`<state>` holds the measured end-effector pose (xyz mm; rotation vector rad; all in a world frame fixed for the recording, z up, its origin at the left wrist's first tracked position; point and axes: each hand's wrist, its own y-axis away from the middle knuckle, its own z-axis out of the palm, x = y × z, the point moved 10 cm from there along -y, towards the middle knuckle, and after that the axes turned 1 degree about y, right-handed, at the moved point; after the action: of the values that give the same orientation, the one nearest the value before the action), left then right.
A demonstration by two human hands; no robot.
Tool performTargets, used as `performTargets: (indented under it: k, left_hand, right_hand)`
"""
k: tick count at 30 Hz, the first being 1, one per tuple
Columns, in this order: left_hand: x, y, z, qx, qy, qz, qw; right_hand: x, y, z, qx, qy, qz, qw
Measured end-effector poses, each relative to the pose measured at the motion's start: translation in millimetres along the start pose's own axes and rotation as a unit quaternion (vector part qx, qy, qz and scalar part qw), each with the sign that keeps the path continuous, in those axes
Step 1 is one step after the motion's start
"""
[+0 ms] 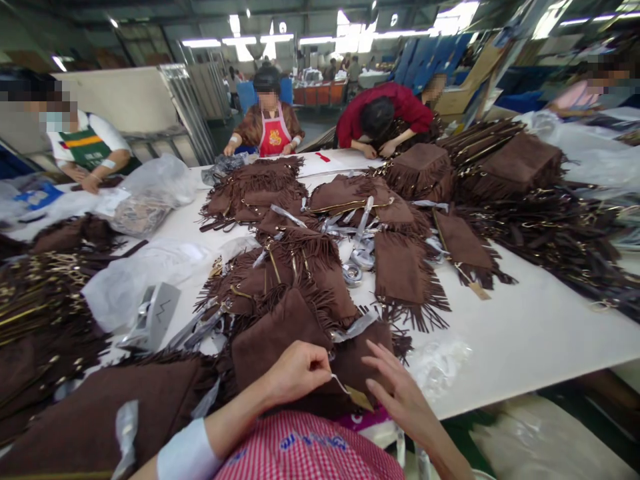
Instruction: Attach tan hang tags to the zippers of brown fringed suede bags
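Your pink-checked apron fills six o'clock. Your left hand pinches the white string of a tan tag; your right hand, at five, has fingers apart. Brown bag just beyond, at six; co-worker at one.

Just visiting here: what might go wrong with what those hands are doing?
The white string is thin, so it might slip from the left grip and the tan tag could drop.

The brown fringed bags overlap in a heap, so they might snag on one another.

The clear plastic near the table's edge could get brushed off.
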<state>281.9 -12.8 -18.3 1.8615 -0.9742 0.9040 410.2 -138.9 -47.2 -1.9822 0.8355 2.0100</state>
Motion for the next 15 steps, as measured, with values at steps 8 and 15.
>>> performTargets:
  k: [8,15]
  left_hand:
    - [31.6,-14.2,7.7,0.038,-0.254,0.118,0.959]
    - [30.1,-33.7,-9.7,0.0,-0.353,0.2,0.914]
  right_hand:
    - [13.9,-2.9,87.1,-0.115,-0.155,0.07,0.979]
    - [6.5,-35.6,46.1,-0.015,0.014,-0.032,0.999]
